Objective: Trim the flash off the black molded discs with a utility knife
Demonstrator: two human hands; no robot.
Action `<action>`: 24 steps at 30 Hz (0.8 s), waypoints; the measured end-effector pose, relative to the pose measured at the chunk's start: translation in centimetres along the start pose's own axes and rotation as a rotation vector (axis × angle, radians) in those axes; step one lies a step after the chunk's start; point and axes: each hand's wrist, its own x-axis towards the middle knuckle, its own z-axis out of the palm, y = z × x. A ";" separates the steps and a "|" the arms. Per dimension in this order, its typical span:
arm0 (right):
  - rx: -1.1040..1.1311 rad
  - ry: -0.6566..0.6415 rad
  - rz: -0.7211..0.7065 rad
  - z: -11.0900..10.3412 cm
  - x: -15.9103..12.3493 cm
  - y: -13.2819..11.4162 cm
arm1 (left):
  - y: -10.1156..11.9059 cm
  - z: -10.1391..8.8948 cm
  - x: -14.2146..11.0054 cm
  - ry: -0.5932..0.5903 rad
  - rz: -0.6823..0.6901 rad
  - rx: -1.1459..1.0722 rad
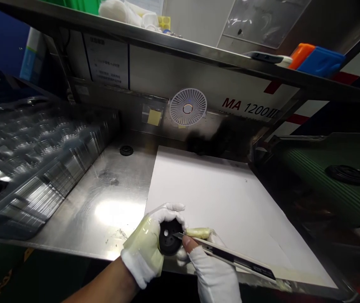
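Note:
My left hand (pixel 146 240), in a white glove with a yellowish coated palm, is closed around a black round part (pixel 168 244) with a hole in its face. My right hand (pixel 213 267), also gloved but with the thumb tip bare, grips a utility knife (pixel 241 260) with a white and black handle. The knife's blade reaches to the right side of the black part and seems to touch it. Both hands are over the front edge of a white sheet (pixel 205 189) on the metal bench (pixel 120 185).
Clear plastic trays (pixel 54 164) are stacked at left. A black ringed part (pixel 126 150) lies on the bench. Behind stands a small white fan (pixel 188 107), below a metal shelf (pixel 199 52). Further black parts (pixel 345 174) rest on a green surface at right.

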 end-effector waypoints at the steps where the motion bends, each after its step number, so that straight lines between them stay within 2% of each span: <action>1: -0.006 -0.002 0.002 0.0 0.0 0.1 | 0.0 0.0 0.0 0.007 -0.003 -0.001; 5: -0.020 -0.016 0.008 -0.3 0.3 0.8 | 0.2 0.3 0.0 0.022 -0.018 -0.004; 9: -0.076 -0.045 -0.046 -1.1 1.1 1.9 | 0.3 0.5 -0.2 0.056 -0.025 0.016; 12: -0.091 -0.070 -0.063 -1.2 1.4 1.8 | 0.2 0.5 -0.2 0.076 -0.024 0.020; 20: 0.044 -0.028 0.100 0.2 0.1 -0.2 | 0.2 0.3 -0.1 0.087 -0.065 0.001; 24: 0.097 -0.047 0.105 0.2 0.2 0.3 | 0.3 -0.2 0.2 -0.002 -0.016 -0.009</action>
